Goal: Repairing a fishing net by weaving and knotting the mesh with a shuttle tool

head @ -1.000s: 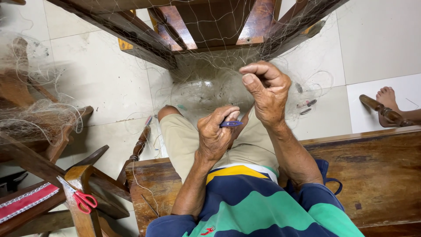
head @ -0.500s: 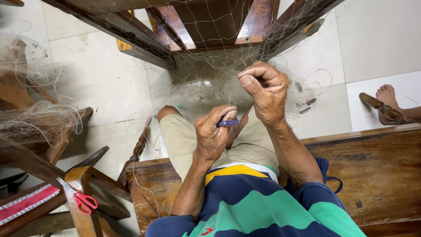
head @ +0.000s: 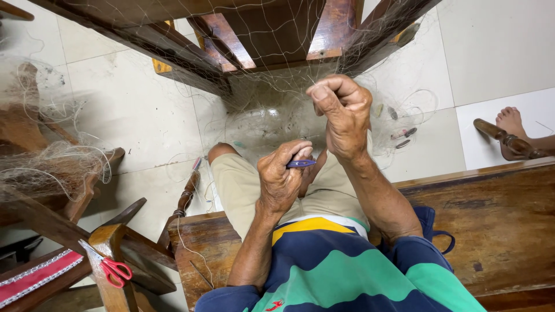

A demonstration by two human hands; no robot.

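Observation:
I sit on a wooden bench [head: 497, 219] with a fine fishing net [head: 272, 115] stretched in front of me. My left hand [head: 283, 179] is closed around a small blue netting needle [head: 300, 164], held over my lap. My right hand [head: 341, 112] is raised higher, its thumb and fingers pinched on the net's thin line. The net hangs from a dark wooden chair [head: 260, 34] standing just ahead of my knees.
Red-handled scissors [head: 113, 268] lie on a wooden post at lower left. More bunched net [head: 52, 167] drapes over furniture at left. Another person's foot [head: 511, 124] rests on the tiled floor at right. Small net weights [head: 402, 136] lie on the tiles.
My right hand has drawn the line slightly up and tightened its pinch. My left hand with the needle has barely shifted.

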